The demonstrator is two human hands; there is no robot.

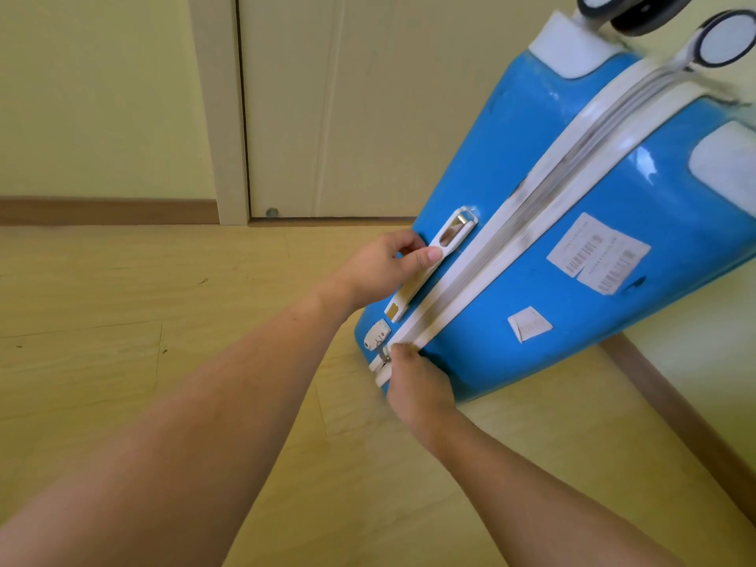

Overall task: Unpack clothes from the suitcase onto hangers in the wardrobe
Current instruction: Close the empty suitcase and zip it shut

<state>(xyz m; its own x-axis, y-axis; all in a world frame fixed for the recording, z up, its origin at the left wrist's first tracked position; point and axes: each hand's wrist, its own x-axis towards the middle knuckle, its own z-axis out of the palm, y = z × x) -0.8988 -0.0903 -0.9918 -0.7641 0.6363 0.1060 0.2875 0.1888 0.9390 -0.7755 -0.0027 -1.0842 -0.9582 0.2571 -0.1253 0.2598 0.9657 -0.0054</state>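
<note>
A blue hard-shell suitcase (581,223) with white trim stands tilted on the wooden floor, its wheels (724,38) up at the top right, leaning toward the right wall. Its zip band (544,223) runs closed down the middle. My left hand (384,268) grips the white side handle (433,259), thumb across it. My right hand (417,386) pinches the metal zipper pull (384,354) at the suitcase's lower end, beside the white combination lock (376,333). No clothes, hangers or wardrobe interior show.
A closed pale door (347,104) with its frame stands behind the suitcase. Brown skirting (106,210) runs along the left wall and along the right wall. Light wooden floor (122,321) stretches to the left and front. Barcode stickers (597,255) sit on the suitcase shell.
</note>
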